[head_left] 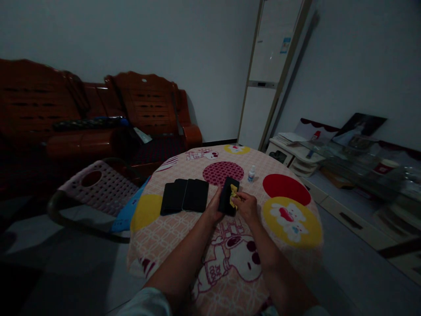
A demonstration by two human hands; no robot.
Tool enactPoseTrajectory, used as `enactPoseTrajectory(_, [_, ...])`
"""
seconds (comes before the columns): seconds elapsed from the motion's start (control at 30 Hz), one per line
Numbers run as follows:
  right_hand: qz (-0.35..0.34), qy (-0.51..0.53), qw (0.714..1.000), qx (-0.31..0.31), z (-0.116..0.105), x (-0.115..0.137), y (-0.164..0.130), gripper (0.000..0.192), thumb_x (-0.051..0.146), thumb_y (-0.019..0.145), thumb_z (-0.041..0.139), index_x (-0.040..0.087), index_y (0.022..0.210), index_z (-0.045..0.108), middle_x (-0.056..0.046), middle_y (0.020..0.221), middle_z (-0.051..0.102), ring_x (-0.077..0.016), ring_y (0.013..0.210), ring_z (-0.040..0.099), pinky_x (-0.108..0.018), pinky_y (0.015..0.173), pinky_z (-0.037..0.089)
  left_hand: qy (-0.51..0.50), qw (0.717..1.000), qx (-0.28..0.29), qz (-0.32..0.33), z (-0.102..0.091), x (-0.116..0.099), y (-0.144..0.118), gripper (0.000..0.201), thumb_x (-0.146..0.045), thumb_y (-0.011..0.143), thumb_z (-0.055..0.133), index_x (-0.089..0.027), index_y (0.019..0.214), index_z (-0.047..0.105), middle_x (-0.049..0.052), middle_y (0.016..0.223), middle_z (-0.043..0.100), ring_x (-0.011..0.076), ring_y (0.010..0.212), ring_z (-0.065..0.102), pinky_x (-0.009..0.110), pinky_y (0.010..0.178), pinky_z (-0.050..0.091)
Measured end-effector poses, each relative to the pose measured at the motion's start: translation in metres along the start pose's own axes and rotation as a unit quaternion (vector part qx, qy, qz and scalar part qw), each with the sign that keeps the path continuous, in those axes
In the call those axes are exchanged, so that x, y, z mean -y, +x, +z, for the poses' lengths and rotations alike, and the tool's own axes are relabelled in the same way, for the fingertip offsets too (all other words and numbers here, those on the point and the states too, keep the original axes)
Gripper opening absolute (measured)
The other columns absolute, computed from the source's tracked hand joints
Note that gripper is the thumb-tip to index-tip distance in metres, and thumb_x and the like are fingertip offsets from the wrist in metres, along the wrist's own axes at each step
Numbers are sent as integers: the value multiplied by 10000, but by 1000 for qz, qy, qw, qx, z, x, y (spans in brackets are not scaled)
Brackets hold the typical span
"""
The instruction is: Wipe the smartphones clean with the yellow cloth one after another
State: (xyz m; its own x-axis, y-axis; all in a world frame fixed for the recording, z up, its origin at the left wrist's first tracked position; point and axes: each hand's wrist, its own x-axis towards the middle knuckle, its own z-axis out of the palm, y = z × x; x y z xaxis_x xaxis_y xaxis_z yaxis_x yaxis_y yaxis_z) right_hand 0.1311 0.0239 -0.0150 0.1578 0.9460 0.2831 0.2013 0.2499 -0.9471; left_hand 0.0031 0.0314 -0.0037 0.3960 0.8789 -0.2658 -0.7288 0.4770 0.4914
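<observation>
My left hand (215, 205) grips the lower left side of a dark flat rectangular object (225, 196), held tilted above the table; its exact kind is too dark to make out. Against its right side, my right hand (247, 206) pinches a crumpled yellow piece (233, 191), cloth-like, with dark marks on it. Left of my hands, several black flat items (195, 195) lie overlapping on the patterned tablecloth (177, 232). Beyond my right hand stands a small white bottle (251, 174) with a blue label, upright and untouched.
A woven chair (101, 186) with a blue bag (130, 213) stands at the table's left. Behind it are carved wooden seats (148, 105). On the right runs a low cabinet (342, 215) with a glass top and a paper cup (384, 166). A tall white cabinet-like unit (258, 107) fills the corner.
</observation>
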Motion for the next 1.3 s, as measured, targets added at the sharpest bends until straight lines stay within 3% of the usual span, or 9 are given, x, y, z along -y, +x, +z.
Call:
enactPoseTrajectory(0.17, [93, 184, 979, -5, -4, 5, 2, 220, 306, 654, 618, 155, 800, 685, 8, 580, 653, -141, 447, 559, -236, 405, 442, 6, 1000, 1, -7, -3, -5, -2, 489, -491, 904, 435, -81, 1074, 640, 133, 886, 700, 222, 784, 678, 344, 733, 544])
enactPoseTrajectory(0.3, [103, 296, 949, -14, -9, 9, 4, 295, 244, 636, 617, 167, 919, 649, -5, 670, 687, -141, 486, 599, -231, 422, 468, 9, 999, 34, 12, -7, -6, -1, 492, -476, 915, 417, -63, 1085, 624, 150, 883, 692, 218, 755, 675, 352, 707, 554])
enactPoseTrajectory(0.47, [104, 292, 951, 4, -12, 9, 5, 644, 252, 658, 621, 190, 1288, 503, -16, 804, 721, -176, 576, 652, -278, 487, 523, 19, 999, 38, 32, -4, -5, -4, 393, -385, 899, 500, -105, 1162, 584, 132, 914, 690, 214, 766, 678, 357, 716, 557])
enactPoseTrajectory(0.67, [131, 235, 962, 49, -8, 5, 4, 588, 455, 715, 622, 148, 1214, 577, -72, 868, 723, -176, 547, 643, -267, 416, 498, 50, 995, 13, 87, 0, -3, -9, 356, -253, 832, 618, -169, 1173, 563, 90, 938, 687, 190, 739, 680, 328, 691, 558])
enactPoseTrajectory(0.8, [127, 238, 962, 49, -8, 7, 2, 759, 329, 616, 734, 178, 1318, 490, -35, 845, 720, -149, 511, 631, -259, 445, 523, 83, 991, 15, 102, -1, -2, -8, 387, -249, 813, 636, -179, 1185, 558, 81, 914, 690, 187, 700, 674, 311, 647, 556])
enactPoseTrajectory(0.9, [110, 261, 958, 46, -9, 12, 1, 804, 259, 612, 722, 192, 1363, 441, -10, 797, 715, -154, 531, 644, -279, 494, 551, 92, 990, 21, 107, -2, -2, -7, 400, -256, 810, 636, -178, 1193, 554, 86, 918, 691, 183, 679, 670, 303, 628, 554])
enactPoseTrajectory(1.1, [109, 262, 957, 56, -10, 10, 2, 684, 251, 577, 750, 167, 1234, 581, -25, 787, 722, -165, 563, 652, -295, 527, 554, 84, 989, 33, 114, -3, -2, -6, 395, -240, 812, 630, -182, 1195, 547, 92, 978, 680, 187, 737, 672, 313, 667, 556])
enactPoseTrajectory(1.3, [68, 161, 985, -8, -11, -12, 9, 391, 332, 575, 756, 119, 900, 711, -18, 671, 698, -156, 546, 621, -275, 528, 512, 91, 990, 36, 106, -5, -2, -6, 354, -266, 814, 634, -172, 1146, 554, 92, 933, 676, 190, 708, 666, 336, 654, 562])
